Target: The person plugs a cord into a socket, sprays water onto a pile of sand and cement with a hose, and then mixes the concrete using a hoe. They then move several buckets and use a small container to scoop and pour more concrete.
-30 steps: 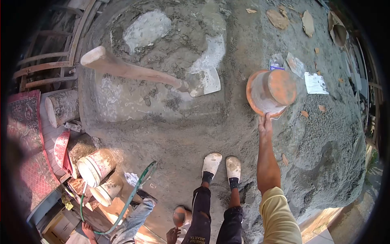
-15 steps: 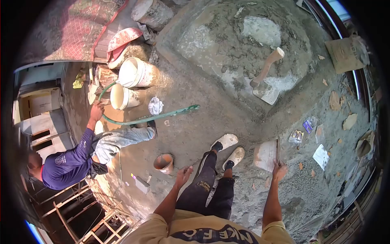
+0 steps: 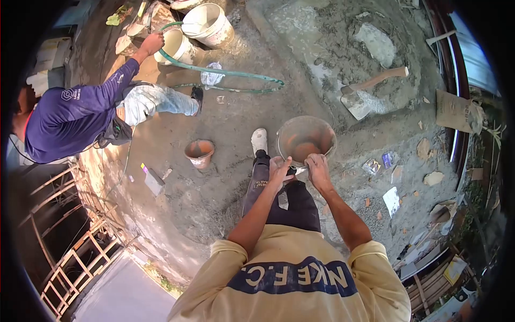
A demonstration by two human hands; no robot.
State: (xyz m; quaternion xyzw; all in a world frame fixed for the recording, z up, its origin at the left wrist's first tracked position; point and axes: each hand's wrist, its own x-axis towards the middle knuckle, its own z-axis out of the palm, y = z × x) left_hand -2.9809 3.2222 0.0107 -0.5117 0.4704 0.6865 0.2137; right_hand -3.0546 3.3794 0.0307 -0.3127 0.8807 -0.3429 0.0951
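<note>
A mortar-stained bucket [image 3: 306, 126] with a reddish-brown inside is held in front of my legs, its mouth facing up toward me. My right hand [image 3: 318, 170] is closed on its near rim, fingers over the edge. At the rim's near left side, my left hand [image 3: 278, 171] is also closed on the bucket, thumb pointing up; some of its fingers are hidden. A smaller bucket [image 3: 199, 154] stands on the ground to my left. Ahead, a hoe [image 3: 370, 85] lies on a mound of wet mortar [image 3: 332, 48].
To the left, a person in a dark blue shirt [image 3: 78, 115] holds a green hose [image 3: 230, 73] near two white buckets [image 3: 212, 29]. A grey block [image 3: 154, 182] lies on the ground. Plastic wrappers [image 3: 371, 166], a white sheet [image 3: 391, 200] and a paper sack [image 3: 453, 111] lie on the right.
The bucket has been lifted from the ground at my right and brought in front of me. My left hand has moved across to its rim. The person's hose arm has shifted slightly.
</note>
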